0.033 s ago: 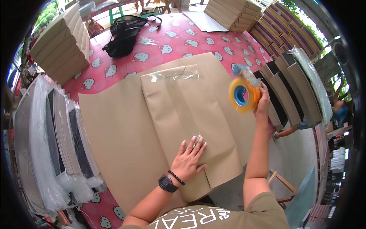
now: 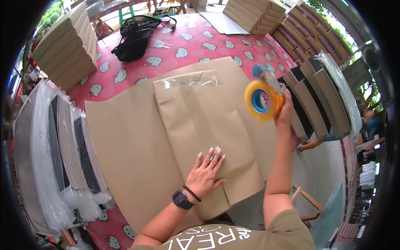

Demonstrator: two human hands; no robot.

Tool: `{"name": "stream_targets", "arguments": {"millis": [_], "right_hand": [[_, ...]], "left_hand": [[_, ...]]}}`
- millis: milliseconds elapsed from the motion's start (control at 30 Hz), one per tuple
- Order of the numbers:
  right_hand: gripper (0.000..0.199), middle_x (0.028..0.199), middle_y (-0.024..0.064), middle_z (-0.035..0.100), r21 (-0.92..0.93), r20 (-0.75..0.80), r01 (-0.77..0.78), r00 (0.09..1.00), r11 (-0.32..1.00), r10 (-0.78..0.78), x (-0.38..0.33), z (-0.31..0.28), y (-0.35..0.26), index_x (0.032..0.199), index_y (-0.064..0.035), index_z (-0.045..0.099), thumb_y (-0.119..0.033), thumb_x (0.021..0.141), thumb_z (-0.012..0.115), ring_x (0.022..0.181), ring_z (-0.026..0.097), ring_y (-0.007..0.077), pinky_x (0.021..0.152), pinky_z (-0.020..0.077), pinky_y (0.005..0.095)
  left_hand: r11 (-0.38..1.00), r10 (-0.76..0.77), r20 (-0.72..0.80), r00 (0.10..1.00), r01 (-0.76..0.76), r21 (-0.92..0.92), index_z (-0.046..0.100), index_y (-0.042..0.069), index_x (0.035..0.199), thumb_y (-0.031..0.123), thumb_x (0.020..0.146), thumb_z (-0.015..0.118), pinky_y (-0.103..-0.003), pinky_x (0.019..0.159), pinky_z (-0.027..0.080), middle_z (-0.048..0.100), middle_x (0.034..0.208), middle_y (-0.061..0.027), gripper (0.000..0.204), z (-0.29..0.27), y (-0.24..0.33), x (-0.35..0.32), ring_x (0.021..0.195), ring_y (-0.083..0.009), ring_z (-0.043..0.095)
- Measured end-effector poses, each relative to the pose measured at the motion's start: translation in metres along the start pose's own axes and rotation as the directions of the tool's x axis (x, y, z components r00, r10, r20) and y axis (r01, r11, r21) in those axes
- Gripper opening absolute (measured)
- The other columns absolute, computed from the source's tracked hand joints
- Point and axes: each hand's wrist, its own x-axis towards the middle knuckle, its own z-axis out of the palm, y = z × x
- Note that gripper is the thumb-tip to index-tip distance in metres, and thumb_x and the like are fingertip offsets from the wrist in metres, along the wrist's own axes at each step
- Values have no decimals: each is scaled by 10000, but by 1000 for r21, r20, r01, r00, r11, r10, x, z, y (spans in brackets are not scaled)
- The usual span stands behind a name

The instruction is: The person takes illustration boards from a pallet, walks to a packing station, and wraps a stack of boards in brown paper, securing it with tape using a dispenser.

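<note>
A parcel wrapped in brown paper (image 2: 208, 112) lies in front of me on a larger brown sheet (image 2: 129, 146). Shiny clear tape (image 2: 210, 79) runs across its far end. My left hand (image 2: 205, 170) presses flat on the near part of the parcel, fingers spread, over a small shiny bit of clear tape at the fingertips. To the right, my right hand (image 2: 285, 109) is closed round an orange tape dispenser (image 2: 276, 99) with a yellow roll on a blue core, held up above the sheet and somewhat blurred. A black watch and a beaded bracelet are on my left wrist.
Wrapped brown bundles (image 2: 71, 46) stand stacked at the far left. Plastic-covered boards (image 2: 71, 141) line the left side; grey and black boards (image 2: 318, 98) stand at the right. A black bag (image 2: 135, 39) rests on the pink patterned tablecloth (image 2: 179, 53). Behind the right-hand boards, a person's leg (image 2: 312, 144) shows.
My right hand with the tape dispenser has shifted slightly left and away from me. The left hand stays flat on the parcel.
</note>
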Motion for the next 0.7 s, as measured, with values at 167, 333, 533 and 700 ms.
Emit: {"name": "stream_targets", "arguments": {"millis": [167,333,533,700], "right_hand": [[281,892,9,550,171,-7,148,989,974,-149,-9,117,42,979,-28,569,-276,889,473,854,525,99,759,436,256],[291,667,16,526,-177,-59,293,950,940,-307,39,178,91,787,15,564,-238,877,452,630,457,91,577,384,255],[307,597,43,493,-269,0,344,934,899,-358,57,159,101,763,5,562,-262,852,440,583,439,123,549,378,292],[327,578,107,504,-564,31,326,927,759,-374,39,42,59,782,17,559,-288,844,460,558,452,147,531,353,330]], "left_hand": [[999,21,-15,1000,-22,-28,281,131,1347,502,785,502,-438,1056,147,235,1415,-45,709,-3,-2,5,1318,-230,173],[999,24,-22,999,-25,-44,276,140,1346,493,776,519,-438,1054,161,249,1408,-39,713,-1,0,2,1312,-223,190],[998,32,-73,997,-36,-57,308,146,1332,499,787,504,-432,1052,172,283,1391,-44,678,0,0,-4,1299,-229,222],[996,42,-159,986,-54,-67,358,129,1306,507,809,473,-419,1052,176,317,1373,-57,634,1,5,0,1288,-234,245]]}}
